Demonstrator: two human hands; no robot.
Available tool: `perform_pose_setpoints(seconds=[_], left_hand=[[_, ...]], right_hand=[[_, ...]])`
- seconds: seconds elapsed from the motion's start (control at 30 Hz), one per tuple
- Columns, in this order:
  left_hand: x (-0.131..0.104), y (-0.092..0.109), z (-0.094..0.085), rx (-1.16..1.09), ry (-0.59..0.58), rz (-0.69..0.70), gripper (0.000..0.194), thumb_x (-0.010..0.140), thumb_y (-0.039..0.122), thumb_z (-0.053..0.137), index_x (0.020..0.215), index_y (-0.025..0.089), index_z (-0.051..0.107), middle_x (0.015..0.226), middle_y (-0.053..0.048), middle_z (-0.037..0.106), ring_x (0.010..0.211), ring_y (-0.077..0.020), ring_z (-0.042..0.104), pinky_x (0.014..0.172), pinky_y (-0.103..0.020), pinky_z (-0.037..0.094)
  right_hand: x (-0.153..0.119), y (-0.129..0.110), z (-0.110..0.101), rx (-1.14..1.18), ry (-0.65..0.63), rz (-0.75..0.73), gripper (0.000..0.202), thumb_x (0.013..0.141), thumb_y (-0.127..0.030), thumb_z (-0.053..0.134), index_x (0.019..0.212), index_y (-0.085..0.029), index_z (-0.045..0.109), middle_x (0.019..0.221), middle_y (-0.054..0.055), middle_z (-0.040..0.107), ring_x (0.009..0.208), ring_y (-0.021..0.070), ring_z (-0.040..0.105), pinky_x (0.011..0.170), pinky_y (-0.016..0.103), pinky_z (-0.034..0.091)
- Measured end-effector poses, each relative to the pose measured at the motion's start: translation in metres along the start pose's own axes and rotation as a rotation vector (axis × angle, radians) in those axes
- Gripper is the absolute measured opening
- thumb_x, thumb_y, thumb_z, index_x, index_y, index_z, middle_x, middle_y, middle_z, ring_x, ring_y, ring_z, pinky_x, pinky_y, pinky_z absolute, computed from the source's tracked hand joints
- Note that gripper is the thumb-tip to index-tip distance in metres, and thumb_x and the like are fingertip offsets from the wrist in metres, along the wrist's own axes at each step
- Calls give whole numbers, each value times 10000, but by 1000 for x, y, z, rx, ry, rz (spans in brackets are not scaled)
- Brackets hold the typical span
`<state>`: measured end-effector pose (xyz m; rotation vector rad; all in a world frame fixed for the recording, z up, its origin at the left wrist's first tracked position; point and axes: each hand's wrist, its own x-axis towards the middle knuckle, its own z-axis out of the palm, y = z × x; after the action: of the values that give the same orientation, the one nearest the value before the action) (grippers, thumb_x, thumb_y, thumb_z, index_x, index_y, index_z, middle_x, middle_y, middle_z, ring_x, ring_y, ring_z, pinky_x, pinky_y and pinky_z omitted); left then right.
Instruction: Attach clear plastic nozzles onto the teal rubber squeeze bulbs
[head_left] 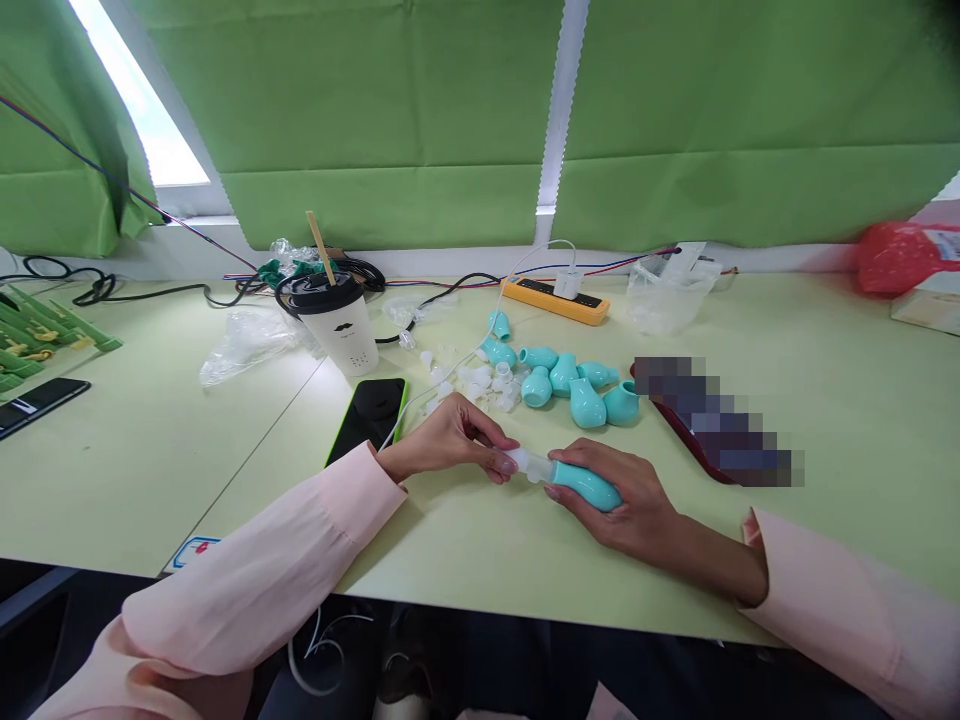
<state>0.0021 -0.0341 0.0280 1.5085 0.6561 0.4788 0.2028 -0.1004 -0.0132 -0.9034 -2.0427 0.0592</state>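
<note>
My right hand (626, 495) is closed around a glossy turquoise bulb (589, 485), whose narrow end points left. A translucent white plastic piece (536, 466) sits at that end. My left hand (469, 440) pinches the piece's far tip between thumb and fingers. Both hands are above the table's front part. Beyond them lies a group of several turquoise bulbs (564, 375), with open necks on some. Left of that group, small translucent white parts (476, 382) are scattered in a loose pile.
A green-edged phone (369, 418) lies beside my left wrist, with a white cable over it. Behind stand a lidded cup (341, 325) and an orange power strip (555, 300). A dark red-edged object (697, 440), partly blurred, lies right. Plastic bags (667, 295) rest near the wall.
</note>
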Motion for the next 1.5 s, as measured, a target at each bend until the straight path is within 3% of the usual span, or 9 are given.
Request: perform_pose_setpoints(seconds=[0.2, 0.5, 0.63, 0.73, 0.87, 0.97, 1.13, 1.4, 1.5], left_hand=[[-1, -1, 1, -45, -36, -2, 160, 550, 157, 694, 697, 100, 666, 644, -39, 656, 560, -122, 606, 581, -248, 518], [3, -7, 9, -61, 120, 35, 239, 531, 184, 715, 741, 89, 654, 565, -27, 628, 491, -104, 571, 522, -231, 488], [1, -5, 11, -124, 74, 117, 413, 548, 164, 706, 948, 125, 612, 727, -44, 637, 643, -128, 589, 619, -275, 503], [0, -2, 11, -155, 104, 134, 447, 583, 183, 681, 1015, 143, 575, 796, -47, 623, 683, -124, 576, 646, -292, 505], [1, -2, 12, -105, 151, 99, 349, 646, 227, 627, 976, 120, 592, 803, -58, 618, 669, -113, 563, 649, -286, 500], [1, -4, 13, -59, 160, 86, 324, 659, 251, 615, 951, 109, 601, 803, -68, 619, 673, -116, 561, 651, -280, 498], [1, -7, 11, -30, 187, 100, 294, 687, 271, 588, 925, 99, 605, 802, -71, 617, 653, -110, 561, 653, -275, 495], [2, -9, 11, -17, 193, 81, 242, 683, 246, 574, 861, 87, 613, 775, -72, 618, 627, -105, 555, 622, -255, 486], [3, -9, 11, 68, 272, 80, 221, 695, 236, 544, 837, 82, 613, 732, -63, 614, 583, -92, 534, 586, -235, 472]], right_hand=[[-1, -1, -1, 20, -26, 2, 239, 721, -227, 577, 943, -187, 495, 760, 47, 618, 695, 148, 589, 594, 259, 482], [17, -3, -17, 7, -157, 111, 191, 675, -251, 605, 846, -181, 558, 719, 32, 603, 704, 167, 550, 615, 298, 456], [25, -6, -32, 5, -191, 140, 173, 657, -233, 618, 818, -192, 571, 719, 24, 594, 717, 168, 535, 634, 306, 454], [44, 0, -54, 22, -96, 185, 194, 642, -293, 637, 810, -211, 587, 756, 15, 594, 685, 149, 537, 624, 289, 456], [81, 39, -81, -10, 110, 341, 262, 627, -404, 627, 798, -206, 628, 843, 30, 594, 665, 146, 522, 506, 260, 418], [100, 85, -82, -154, 105, 511, 316, 612, -428, 620, 813, -186, 652, 747, 35, 635, 638, 148, 536, 524, 262, 429], [105, 145, -60, -216, 26, 582, 281, 589, -375, 636, 764, -158, 669, 753, 65, 665, 626, 173, 566, 557, 287, 448], [95, 169, -46, -194, -59, 661, 312, 583, -352, 639, 782, -113, 659, 781, 89, 674, 732, 218, 624, 653, 286, 494], [94, 171, -46, -175, -70, 679, 333, 576, -358, 645, 790, -104, 657, 791, 98, 674, 739, 220, 630, 674, 287, 501]])
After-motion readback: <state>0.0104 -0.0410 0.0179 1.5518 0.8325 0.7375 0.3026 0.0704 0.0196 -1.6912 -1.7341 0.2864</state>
